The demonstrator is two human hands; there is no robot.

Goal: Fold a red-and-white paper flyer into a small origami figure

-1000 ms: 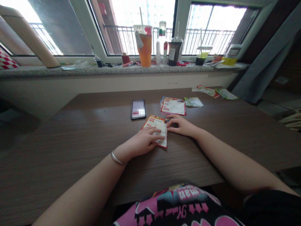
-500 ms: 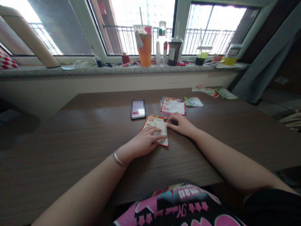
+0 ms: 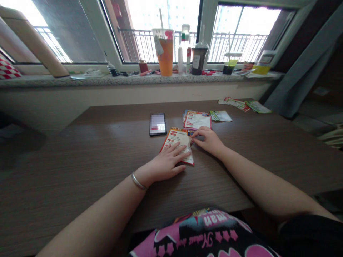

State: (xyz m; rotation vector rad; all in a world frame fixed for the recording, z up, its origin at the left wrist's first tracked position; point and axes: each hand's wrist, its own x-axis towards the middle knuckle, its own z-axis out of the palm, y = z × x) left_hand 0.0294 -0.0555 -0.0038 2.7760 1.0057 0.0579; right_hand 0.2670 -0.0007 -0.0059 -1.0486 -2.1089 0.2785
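Note:
A red-edged printed card point(image 3: 177, 136) lies on the brown table in front of me, perhaps with others under it. My left hand point(image 3: 170, 160) rests flat across its lower part, fingers spread. At the card's right edge, my right hand point(image 3: 207, 140) pinches the edge between thumb and fingers, and the edge bends up slightly there. Just behind sits a stack of similar cards point(image 3: 198, 120), with a fan of green and white cards point(image 3: 220, 116) to its right.
A phone-like device point(image 3: 158, 124) with a blurred screen lies left of the cards. More cards point(image 3: 238, 103) are at the table's far right. On the windowsill point(image 3: 128, 80) stand an orange drink cup point(image 3: 166, 53), a dark cup point(image 3: 198, 60), bottles and small items.
My left hand has spread its fingers flatter over the card. The card has shifted slightly away from me, and my right hand has moved a little along its right edge.

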